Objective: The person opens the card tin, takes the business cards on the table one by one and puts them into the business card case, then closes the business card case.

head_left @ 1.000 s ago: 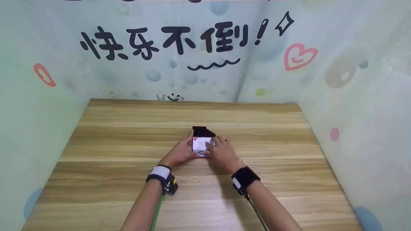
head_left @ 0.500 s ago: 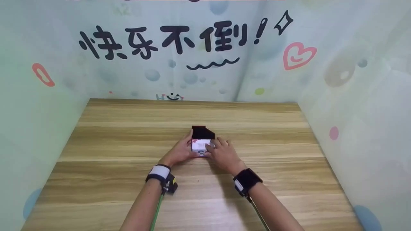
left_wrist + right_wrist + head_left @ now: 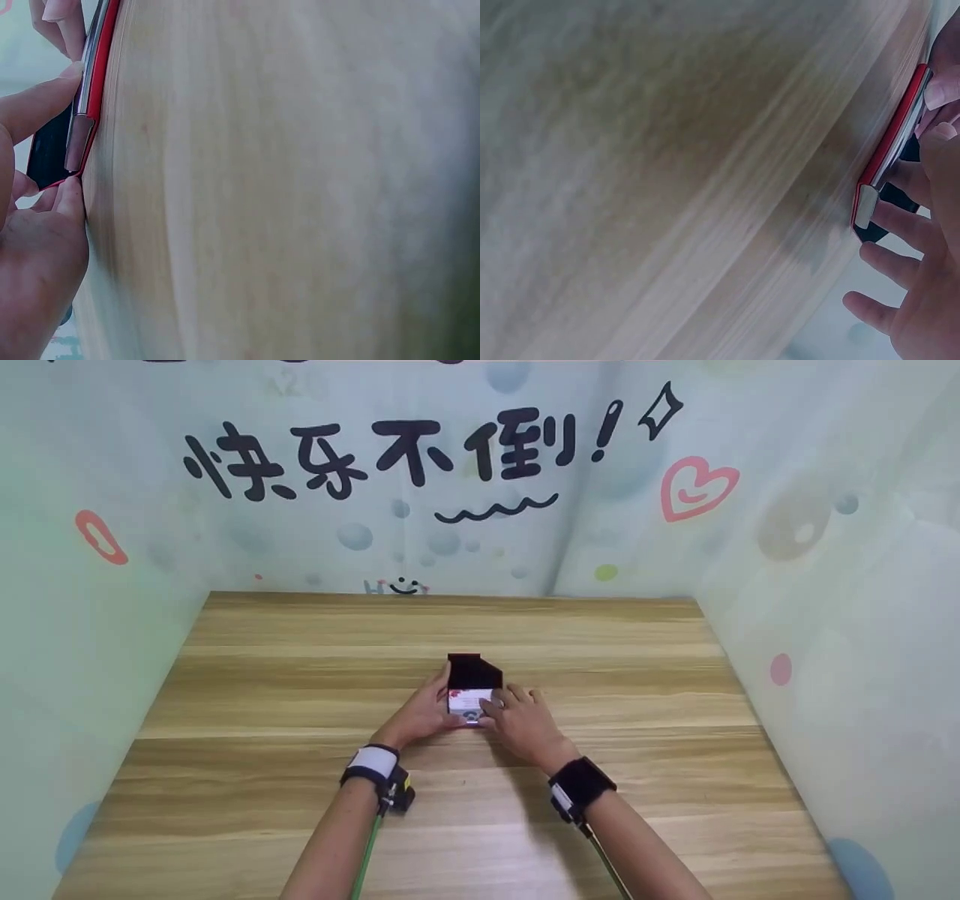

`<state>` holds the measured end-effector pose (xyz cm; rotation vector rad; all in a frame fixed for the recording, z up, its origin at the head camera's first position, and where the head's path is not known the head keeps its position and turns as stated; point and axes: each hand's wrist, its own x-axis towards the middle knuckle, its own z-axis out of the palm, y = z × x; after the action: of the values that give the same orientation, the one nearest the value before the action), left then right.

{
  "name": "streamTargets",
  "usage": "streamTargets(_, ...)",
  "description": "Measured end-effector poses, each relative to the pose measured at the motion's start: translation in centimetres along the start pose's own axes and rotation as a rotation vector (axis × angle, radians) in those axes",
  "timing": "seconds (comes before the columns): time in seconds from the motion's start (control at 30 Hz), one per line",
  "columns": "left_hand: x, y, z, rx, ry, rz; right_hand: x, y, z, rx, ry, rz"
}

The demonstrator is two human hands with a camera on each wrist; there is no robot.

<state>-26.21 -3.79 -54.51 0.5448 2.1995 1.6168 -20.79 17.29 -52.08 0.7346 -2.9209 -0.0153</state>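
Observation:
A small card case [image 3: 474, 672] lies on the wooden table, its black-lined flap folded out away from me. Its red outer cover [image 3: 99, 79] and silver frame show in the left wrist view. A white card [image 3: 466, 700] with a red print in one corner sits in the near half. My left hand [image 3: 420, 716] grips the case by its left side, thumb at the near edge. From the right, my right hand [image 3: 529, 727] holds the case, its index finger on the card and its thumb by the near edge. Its lower fingers [image 3: 889, 266] spread past the case's end.
A wood-grain table top [image 3: 315, 660] carries the case. Printed fabric walls [image 3: 637, 547] stand behind it and on both sides. Each wrist bears a strapped camera [image 3: 401, 791], with a green cord running back along the forearm.
The white card has slid a little toward me, so more of the black lining shows beyond it. Both hands keep almost the same place; the right wrist has shifted slightly right and down.

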Motion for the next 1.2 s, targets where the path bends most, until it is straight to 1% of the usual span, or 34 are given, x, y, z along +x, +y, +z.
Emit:
streamTargets(0.13,0.06,-0.03,0.00,-0.012,-0.006,0.011,-0.10,0.01,-0.08,0.037,-0.006,0.006)
streamTargets(0.3,0.03,0.07,-0.03,-0.033,-0.020,0.006,-0.28,-0.03,-0.31,0.100,-0.031,0.028)
streamTargets(0.43,0.15,0.15,-0.09,-0.046,-0.024,0.008,-0.38,-0.07,-0.47,0.094,-0.019,0.029)
streamTargets(0.6,0.25,0.29,-0.23,-0.019,-0.020,-0.002,-0.50,-0.13,-0.68,0.060,0.034,0.011)
streamTargets(0.67,0.25,0.33,-0.27,0.000,-0.020,-0.005,-0.55,-0.19,-0.78,0.057,0.043,0.007)
streamTargets(0.77,0.18,0.36,-0.29,0.009,-0.021,-0.011,-0.64,-0.32,-0.89,0.062,0.035,0.009)
streamTargets(0.87,0.01,0.32,-0.29,-0.012,-0.020,-0.012,-0.73,-0.45,-0.94,0.076,0.018,0.008)
streamTargets(0.93,-0.07,0.30,-0.24,-0.031,-0.024,-0.006,-0.76,-0.47,-0.92,0.090,0.024,0.000)
streamTargets(1.0,-0.11,0.24,-0.18,-0.030,-0.025,-0.006,-0.71,-0.43,-0.88,0.134,0.027,0.005)
streamTargets(1.07,-0.12,0.18,-0.11,-0.030,-0.025,0.001,-0.58,-0.34,-0.84,0.211,0.031,0.030)
streamTargets(1.2,0.00,-0.01,0.02,-0.044,-0.023,0.033,-0.09,0.02,-0.66,0.401,0.010,0.148)
